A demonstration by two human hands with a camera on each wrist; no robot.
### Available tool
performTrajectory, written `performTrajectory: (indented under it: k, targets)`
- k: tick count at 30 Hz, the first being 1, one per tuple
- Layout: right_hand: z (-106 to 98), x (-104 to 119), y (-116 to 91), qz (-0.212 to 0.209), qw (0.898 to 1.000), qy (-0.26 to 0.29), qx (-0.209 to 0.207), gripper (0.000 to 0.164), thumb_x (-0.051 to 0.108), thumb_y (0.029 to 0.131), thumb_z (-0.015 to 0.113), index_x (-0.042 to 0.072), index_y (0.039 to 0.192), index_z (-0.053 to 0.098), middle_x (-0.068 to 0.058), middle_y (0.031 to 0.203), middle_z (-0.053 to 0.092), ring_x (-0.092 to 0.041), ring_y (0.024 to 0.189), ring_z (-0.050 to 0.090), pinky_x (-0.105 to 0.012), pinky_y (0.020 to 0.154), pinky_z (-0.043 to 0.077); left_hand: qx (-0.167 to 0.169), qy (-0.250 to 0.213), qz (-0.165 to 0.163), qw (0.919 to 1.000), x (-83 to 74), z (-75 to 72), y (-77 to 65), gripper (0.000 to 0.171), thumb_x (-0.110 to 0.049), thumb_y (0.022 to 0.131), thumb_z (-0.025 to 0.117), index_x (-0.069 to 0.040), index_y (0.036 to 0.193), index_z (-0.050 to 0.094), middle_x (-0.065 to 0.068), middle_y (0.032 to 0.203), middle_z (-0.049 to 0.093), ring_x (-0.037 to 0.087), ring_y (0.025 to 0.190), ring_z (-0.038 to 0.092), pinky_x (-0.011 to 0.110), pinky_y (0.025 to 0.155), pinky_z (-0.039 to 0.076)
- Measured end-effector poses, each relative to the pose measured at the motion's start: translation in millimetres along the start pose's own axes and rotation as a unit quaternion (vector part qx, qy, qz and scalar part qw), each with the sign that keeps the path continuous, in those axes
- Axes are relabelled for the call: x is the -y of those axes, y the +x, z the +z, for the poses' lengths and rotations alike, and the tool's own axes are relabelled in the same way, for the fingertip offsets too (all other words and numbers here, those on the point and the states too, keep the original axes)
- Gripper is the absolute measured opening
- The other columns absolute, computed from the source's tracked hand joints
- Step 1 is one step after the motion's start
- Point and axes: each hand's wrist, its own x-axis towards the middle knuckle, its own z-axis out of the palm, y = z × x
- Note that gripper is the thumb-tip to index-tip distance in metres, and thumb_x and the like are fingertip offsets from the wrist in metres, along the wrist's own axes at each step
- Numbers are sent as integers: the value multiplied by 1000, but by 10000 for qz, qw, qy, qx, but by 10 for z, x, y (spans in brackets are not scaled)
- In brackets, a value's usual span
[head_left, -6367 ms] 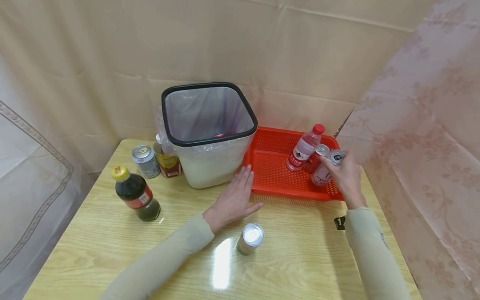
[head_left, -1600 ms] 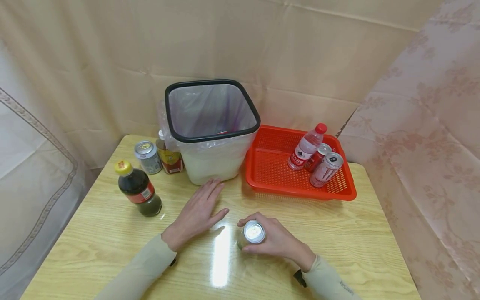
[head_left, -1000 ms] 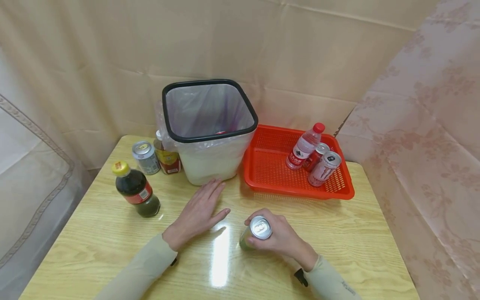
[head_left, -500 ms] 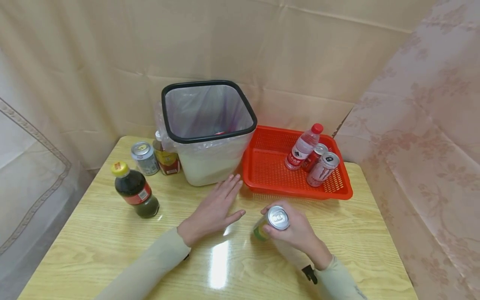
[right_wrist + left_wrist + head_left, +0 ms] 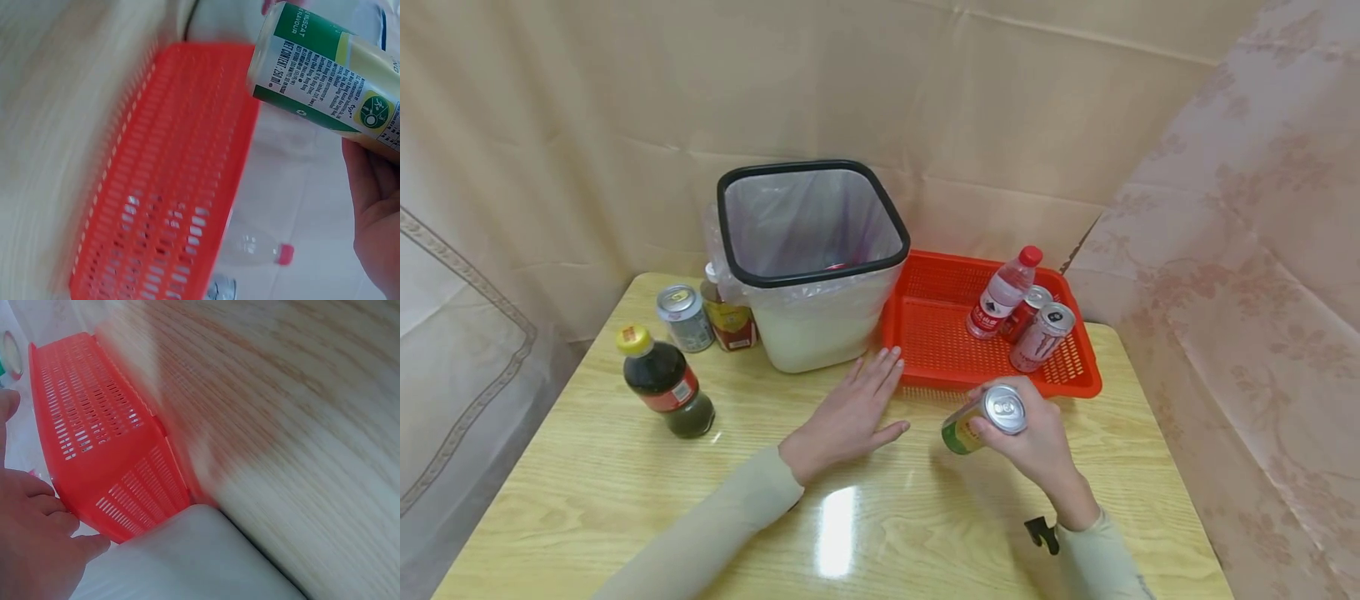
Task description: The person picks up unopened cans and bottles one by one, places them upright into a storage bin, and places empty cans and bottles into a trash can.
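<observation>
Just in front of the red basket (image 5: 932, 335), the right grip (image 5: 1037, 435) is clasping a tilted green-and-yellow can (image 5: 968, 425); the left grip (image 5: 846, 417), fingers outstretched, is lying by the basket's left front corner (whether it is touching is hard to tell). Too low a carry could be snagging the can's base on the basket. Compared with half a second ago, can and left grip are sitting nearer the basket.
</observation>
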Motion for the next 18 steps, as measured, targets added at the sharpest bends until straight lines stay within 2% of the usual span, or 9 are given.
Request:
performTrajectory:
  k: [7,11,14,18]
  targets:
    - [-240,-17,90,339,9971,-211,-645,44,-9,75,83,-3,115,63,-11,102,77,0,94,67,-11,83,50,90,166,-11,9998,-5,11,10,85,-54,104,52,4,161,27,19,171,15,35,158,14,54,124,22]
    - [-413,-24,170,606,9872,-529,-1374,41,-5,79,81,-9,114,62,9,100,73,1,91,64,-11,79,48,122,186,-27,9997,-14,-6,8,84,-54,104,51,3,161,28,18,171,16,34,158,13,53,124,22]
    - [-524,-36,235,842,9738,-735,-1979,40,0,80,82,-9,115,63,25,100,65,1,89,62,-13,77,45,166,220,-62,9996,-21,-15,9,84,-55,104,51,2,161,28,17,171,16,33,158,12,52,125,21]
    - [-632,-82,327,980,9598,-662,-2545,36,5,84,81,-5,114,65,25,98,70,-1,88,66,-14,78,48,180,234,-70,9995,-19,-17,14,83,-55,104,51,2,161,29,17,170,18,33,158,13,51,125,20]
